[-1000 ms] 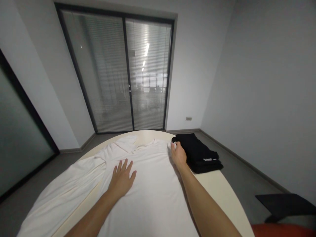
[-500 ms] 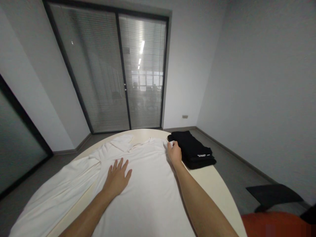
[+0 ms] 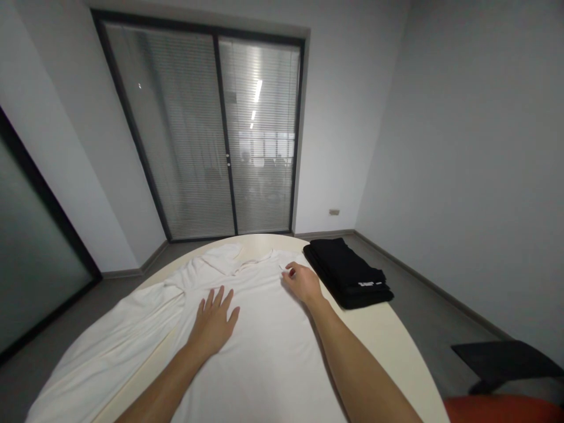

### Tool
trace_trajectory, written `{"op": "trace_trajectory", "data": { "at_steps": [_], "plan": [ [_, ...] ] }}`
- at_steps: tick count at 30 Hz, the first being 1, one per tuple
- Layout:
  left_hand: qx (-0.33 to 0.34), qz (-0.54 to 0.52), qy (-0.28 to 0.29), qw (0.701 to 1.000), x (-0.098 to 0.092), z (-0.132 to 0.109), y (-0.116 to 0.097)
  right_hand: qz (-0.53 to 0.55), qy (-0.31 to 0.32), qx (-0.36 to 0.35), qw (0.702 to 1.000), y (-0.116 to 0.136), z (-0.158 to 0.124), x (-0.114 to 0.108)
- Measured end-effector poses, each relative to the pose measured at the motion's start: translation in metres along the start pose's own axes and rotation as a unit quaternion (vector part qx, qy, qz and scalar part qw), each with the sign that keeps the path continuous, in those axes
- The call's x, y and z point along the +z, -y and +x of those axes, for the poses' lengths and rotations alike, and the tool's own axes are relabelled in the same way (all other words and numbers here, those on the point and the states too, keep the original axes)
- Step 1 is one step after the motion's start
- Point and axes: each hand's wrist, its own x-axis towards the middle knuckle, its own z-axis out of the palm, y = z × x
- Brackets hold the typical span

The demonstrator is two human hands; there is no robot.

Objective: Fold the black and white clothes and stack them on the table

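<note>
A white shirt (image 3: 264, 335) lies spread across the cream oval table (image 3: 388, 346), its collar at the far end and one sleeve stretched out to the left. My left hand (image 3: 214, 323) lies flat on the shirt's chest with the fingers spread. My right hand (image 3: 300, 282) is closed in a pinch on the shirt's right shoulder edge, pulled inward over the body of the shirt. A stack of folded black garments (image 3: 348, 273) sits on the table just right of that hand.
Glass sliding doors with blinds (image 3: 220, 141) stand beyond the table. A dark chair (image 3: 506, 361) is at the lower right, and an orange surface (image 3: 502, 410) shows at the bottom right corner. Grey floor surrounds the table.
My right hand has drawn the shirt's right shoulder edge leftward, away from the black stack and over the shirt. The left hand has stayed flat in place.
</note>
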Motion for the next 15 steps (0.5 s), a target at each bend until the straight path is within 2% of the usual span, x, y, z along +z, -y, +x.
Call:
{"op": "trace_trajectory", "data": {
  "at_steps": [6,11,15],
  "plan": [
    [-0.003,-0.007,-0.001,1.000,-0.0003,0.0002,0.0003,-0.098,-0.057,0.004,0.994,0.0032,-0.0020,-0.0011],
    [-0.001,-0.005,0.002,1.000,-0.0022,-0.0002,0.0001,-0.127,-0.016,0.025,0.991,0.0016,-0.0027,0.0015],
    [-0.001,-0.009,0.001,1.000,-0.0013,-0.0003,0.0007,-0.114,-0.024,0.046,0.992,0.0013,0.0005,0.0004]
  ]
}}
